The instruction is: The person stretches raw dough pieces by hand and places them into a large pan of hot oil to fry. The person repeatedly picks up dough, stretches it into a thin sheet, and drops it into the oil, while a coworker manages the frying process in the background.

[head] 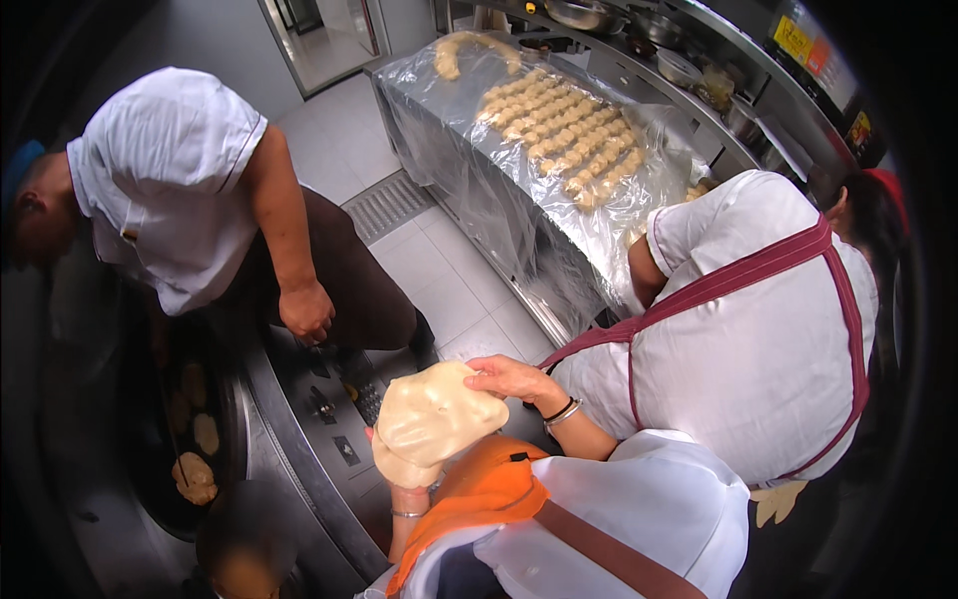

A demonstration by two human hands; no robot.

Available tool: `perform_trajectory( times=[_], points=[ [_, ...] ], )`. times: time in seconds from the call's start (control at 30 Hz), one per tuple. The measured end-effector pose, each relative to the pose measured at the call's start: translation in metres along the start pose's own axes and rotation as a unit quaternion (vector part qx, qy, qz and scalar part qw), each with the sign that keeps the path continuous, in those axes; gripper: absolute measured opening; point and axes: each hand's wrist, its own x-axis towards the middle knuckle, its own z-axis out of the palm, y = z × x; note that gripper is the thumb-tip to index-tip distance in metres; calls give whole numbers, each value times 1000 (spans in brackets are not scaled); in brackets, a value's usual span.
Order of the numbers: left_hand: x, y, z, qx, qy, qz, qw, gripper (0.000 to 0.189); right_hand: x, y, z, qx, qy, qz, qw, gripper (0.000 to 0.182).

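A soft, pale sheet of dough (441,415) hangs draped between my two hands. My right hand (516,378) pinches its upper right edge, the thumb on top. Beneath the dough is my left hand (412,497), mostly hidden; its heel and one fingertip show, and the dough drapes over it. A metal counter edge (299,457) lies to the left of the dough. Past it, a wide dark pan (165,404) holds several flat pieces, among them a browned flatbread (194,478) with a thin stick against it.
A person in white (172,180) leans over the pan. Close on my right, another worker (748,337) reaches to a metal table (486,161) under clear plastic, where rows of dough pieces (569,135) lie. Bowls (587,15) stand on a shelf behind. A floor drain grate (389,206) sits between.
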Motion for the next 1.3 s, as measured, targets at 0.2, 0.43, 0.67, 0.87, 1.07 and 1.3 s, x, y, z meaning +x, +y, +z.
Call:
perform_trajectory(
  times=[0.2,0.43,0.67,0.87,1.07,1.3],
  points=[
    [-6,-1,-13,38,9,55,998,79,5,12,-1,99,-71,-23,992,39],
    [-31,-13,10,10,-18,32,999,78,-18,0,24,213,-122,-107,963,47],
    [-60,-27,-11,63,-107,4,992,79,-62,27,59,243,-67,-160,954,41],
    [-86,-63,-16,55,-109,-57,991,78,-119,42,77,240,-18,-145,960,45],
    [-105,-83,-14,28,-125,-104,986,78,-155,44,85,221,0,-167,961,45],
    [-104,-106,-22,38,-102,-103,989,77,-166,35,75,146,2,-152,977,45]
  ],
)
